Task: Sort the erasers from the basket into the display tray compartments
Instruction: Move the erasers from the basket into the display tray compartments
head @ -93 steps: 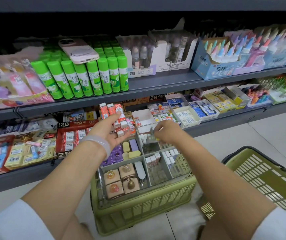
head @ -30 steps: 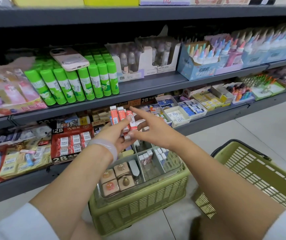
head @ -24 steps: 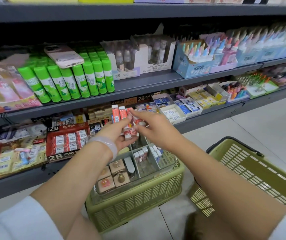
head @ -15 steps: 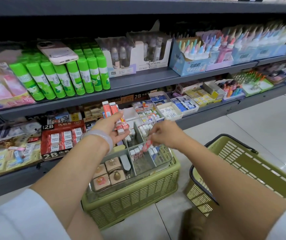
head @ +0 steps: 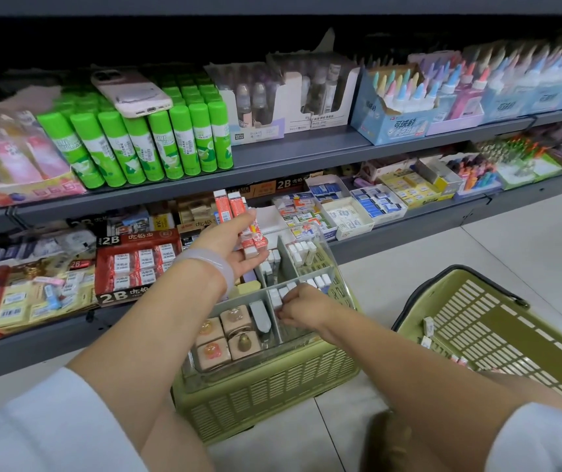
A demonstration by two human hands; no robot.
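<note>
Red-and-white sleeved erasers (head: 238,219) stand fanned in the left hand (head: 228,248), which holds them against the palm with thumb and curled fingers, raised above the back of the tray (head: 310,338). The right hand (head: 301,306) is down in the tray's near-right compartment, fingers curled as if pinching one eraser into a row of small white ones; what sits between the fingertips is hidden, so that grip is a guess. The clear, divided tray rests on top of a green basket (head: 262,400). A second green basket (head: 497,338) lies tilted on the floor to the right, with a few loose erasers (head: 428,326) left on its mesh.

These erasers look light, small and fairly stiff, with glossy paper sleeves that are likely to slide against one another. A bundle held loosely may slip or splay, so a firm squeeze across the flat sides seems wise. For placing, a pinch on the two long sides near one end should let each piece drop upright into its slot. Nothing here appears fragile, though the thin dividers leave little room for fingers, and a careless push could topple the rows already standing.
</note>
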